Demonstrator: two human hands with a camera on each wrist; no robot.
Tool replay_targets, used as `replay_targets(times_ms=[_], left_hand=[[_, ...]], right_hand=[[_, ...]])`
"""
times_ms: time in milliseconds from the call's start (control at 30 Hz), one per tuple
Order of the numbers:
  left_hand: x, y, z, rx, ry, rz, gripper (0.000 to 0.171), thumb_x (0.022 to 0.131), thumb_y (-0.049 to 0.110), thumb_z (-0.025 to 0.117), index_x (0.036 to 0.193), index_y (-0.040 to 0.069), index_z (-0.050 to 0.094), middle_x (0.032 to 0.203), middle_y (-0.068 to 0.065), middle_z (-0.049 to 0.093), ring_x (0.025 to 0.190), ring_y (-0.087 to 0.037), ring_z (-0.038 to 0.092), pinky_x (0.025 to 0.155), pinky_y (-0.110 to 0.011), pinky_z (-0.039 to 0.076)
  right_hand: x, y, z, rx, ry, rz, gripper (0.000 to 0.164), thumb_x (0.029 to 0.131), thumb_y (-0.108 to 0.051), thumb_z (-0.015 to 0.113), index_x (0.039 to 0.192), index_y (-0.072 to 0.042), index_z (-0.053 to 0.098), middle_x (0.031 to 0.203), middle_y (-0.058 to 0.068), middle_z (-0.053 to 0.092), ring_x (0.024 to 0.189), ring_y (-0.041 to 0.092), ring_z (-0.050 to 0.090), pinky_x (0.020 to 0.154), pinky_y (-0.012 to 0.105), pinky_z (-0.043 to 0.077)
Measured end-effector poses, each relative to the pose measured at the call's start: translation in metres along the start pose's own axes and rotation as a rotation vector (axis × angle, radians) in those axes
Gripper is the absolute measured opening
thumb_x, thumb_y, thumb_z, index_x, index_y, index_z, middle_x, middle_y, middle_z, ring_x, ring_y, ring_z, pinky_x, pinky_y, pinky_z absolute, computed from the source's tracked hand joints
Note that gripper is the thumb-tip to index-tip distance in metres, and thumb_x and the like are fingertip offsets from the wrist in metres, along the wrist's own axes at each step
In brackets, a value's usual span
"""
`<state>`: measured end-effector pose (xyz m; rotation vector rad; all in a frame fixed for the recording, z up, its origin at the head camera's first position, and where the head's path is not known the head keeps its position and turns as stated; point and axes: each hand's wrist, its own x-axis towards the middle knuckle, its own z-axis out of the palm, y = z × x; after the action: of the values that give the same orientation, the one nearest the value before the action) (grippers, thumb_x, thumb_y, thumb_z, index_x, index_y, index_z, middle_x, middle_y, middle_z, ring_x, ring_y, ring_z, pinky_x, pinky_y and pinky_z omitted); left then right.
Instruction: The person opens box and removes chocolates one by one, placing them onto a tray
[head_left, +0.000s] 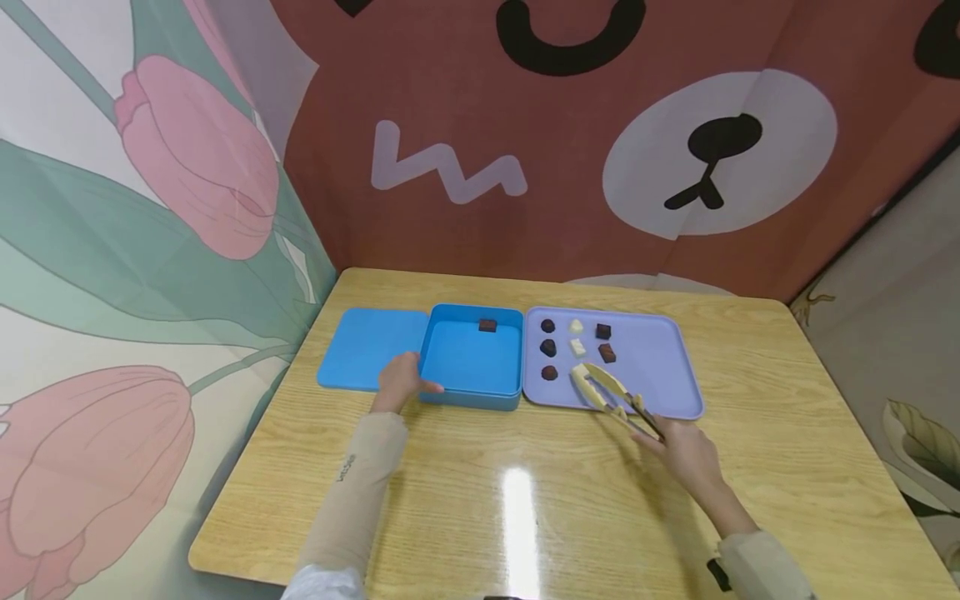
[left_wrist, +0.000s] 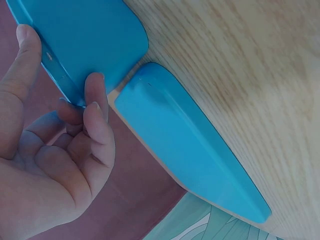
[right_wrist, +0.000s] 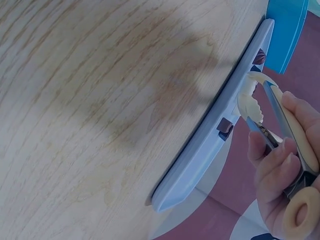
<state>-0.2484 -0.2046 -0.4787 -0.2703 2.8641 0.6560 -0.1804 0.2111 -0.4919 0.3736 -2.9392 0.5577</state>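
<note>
My left hand (head_left: 400,382) holds the front left corner of the open blue box (head_left: 471,400), its thumb along the front wall and its curled fingers at the side. One brown chocolate (head_left: 487,326) lies near the box's back wall. My right hand (head_left: 686,454) grips a pair of cream tongs (head_left: 611,392), their tips low over the front of the lilac tray (head_left: 656,367). In the right wrist view the tong tips are close together; whether a pale piece sits between them I cannot tell. Dark chocolates (head_left: 548,347), white chocolates (head_left: 577,347) and brown pieces (head_left: 607,353) stand in columns on the tray.
A flat blue lid (head_left: 367,342) lies on the wooden table (head_left: 465,492) left of the box. Box and tray stand side by side, nearly touching. A printed cloth (head_left: 465,225) with a bear face hangs behind the table's back edge.
</note>
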Motion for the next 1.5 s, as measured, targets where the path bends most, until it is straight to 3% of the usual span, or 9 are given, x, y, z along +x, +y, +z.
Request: replay_targets(times_ms=[467, 733, 1133, 1367, 1500], left_hand=[[0.0003, 0.0002, 0.0004, 0.01, 0.001, 0.009, 0.086, 0.06, 0.037, 0.082, 0.128, -0.002, 0.046, 0.125, -0.02, 0.049, 0.11, -0.034, 0.048, 0.078, -0.043, 0.047], [-0.0003, 0.0005, -0.0001, 0.02, 0.0, 0.009, 0.085, 0.06, 0.037, 0.082, 0.127, -0.002, 0.047, 0.123, -0.02, 0.051, 0.107, -0.033, 0.051, 0.073, -0.04, 0.048], [-0.0023, 0.0012, -0.002, 0.009, -0.002, 0.008, 0.085, 0.06, 0.037, 0.081, 0.128, -0.002, 0.047, 0.123, -0.02, 0.051, 0.107, -0.034, 0.051, 0.074, -0.041, 0.048], [-0.0024, 0.0008, -0.0016, 0.007, -0.004, 0.014, 0.085, 0.061, 0.036, 0.081, 0.127, -0.003, 0.047, 0.122, -0.021, 0.051, 0.107, -0.034, 0.051, 0.075, -0.042, 0.048], [-0.0017, 0.0002, -0.0007, 0.006, -0.001, 0.014, 0.085, 0.061, 0.037, 0.081, 0.128, -0.003, 0.046, 0.123, -0.021, 0.05, 0.109, -0.034, 0.05, 0.077, -0.043, 0.047]], right_hand=[[0.0011, 0.0002, -0.0009, 0.022, -0.06, 0.042, 0.032, 0.08, -0.031, 0.067, 0.071, -0.011, 0.043, 0.055, 0.0, 0.035, 0.047, 0.016, 0.037, 0.04, 0.03, 0.026], [0.0021, 0.0004, -0.0013, 0.057, -0.058, 0.05, 0.03, 0.078, -0.029, 0.069, 0.093, -0.006, 0.057, 0.07, 0.01, 0.055, 0.054, 0.021, 0.048, 0.04, 0.032, 0.031], [0.0024, -0.0009, -0.0029, 0.066, -0.068, 0.05, 0.028, 0.079, -0.027, 0.068, 0.09, -0.006, 0.054, 0.069, 0.009, 0.052, 0.051, 0.019, 0.044, 0.04, 0.031, 0.029], [0.0019, -0.0013, -0.0036, 0.073, -0.083, 0.066, 0.034, 0.079, -0.03, 0.068, 0.1, -0.005, 0.056, 0.079, 0.015, 0.057, 0.054, 0.02, 0.046, 0.041, 0.031, 0.03], [0.0017, -0.0029, -0.0051, 0.082, -0.073, 0.067, 0.044, 0.08, -0.031, 0.067, 0.113, -0.004, 0.055, 0.088, 0.022, 0.059, 0.058, 0.023, 0.051, 0.04, 0.032, 0.031]])
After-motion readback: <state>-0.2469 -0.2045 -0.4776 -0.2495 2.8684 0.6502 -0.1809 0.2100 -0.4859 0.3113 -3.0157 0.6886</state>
